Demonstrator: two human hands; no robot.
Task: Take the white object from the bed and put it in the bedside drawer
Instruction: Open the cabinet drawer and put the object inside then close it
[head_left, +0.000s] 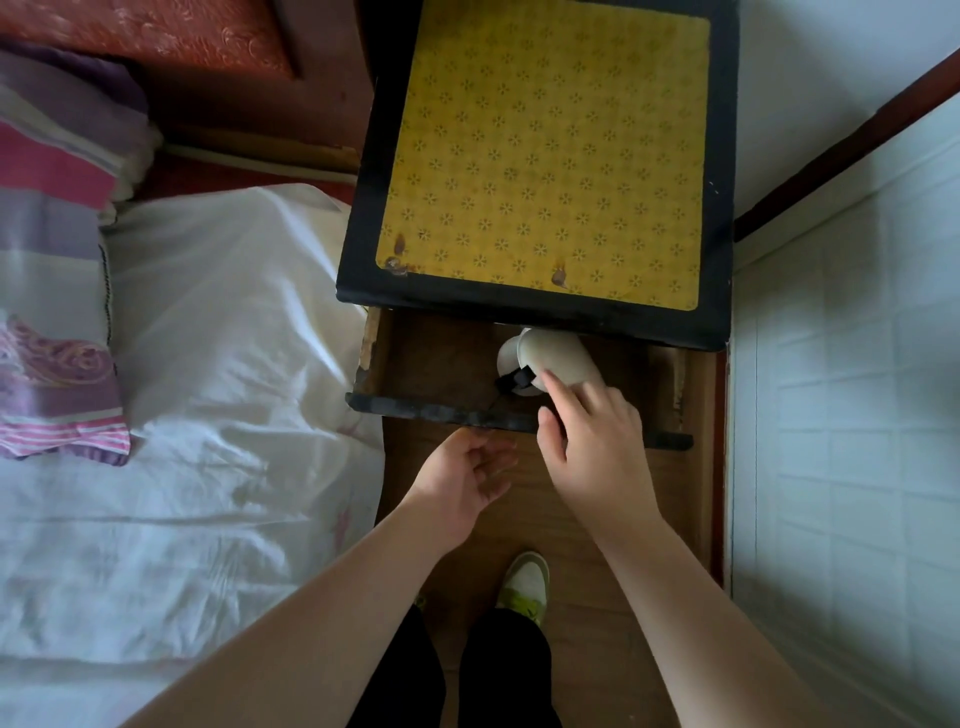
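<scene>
A white object (550, 361) with a black strap lies on its side inside the open bedside drawer (431, 364), partly under the nightstand's yellow-patterned top (545, 156). The right hand (592, 441) reaches over the drawer front — fingertips touching the object, grip loose, not closed around it. The left hand (462, 475) hangs open and empty just beside the drawer front, next to the white-sheeted bed (182, 415).

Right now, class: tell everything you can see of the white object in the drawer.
The white object is a smooth, rounded, plastic-looking cylinder lying on its side inside the open drawer, partly tucked under the nightstand top. A black strap-like piece sits at its near end. The right hand touches it with a fingertip.
</scene>
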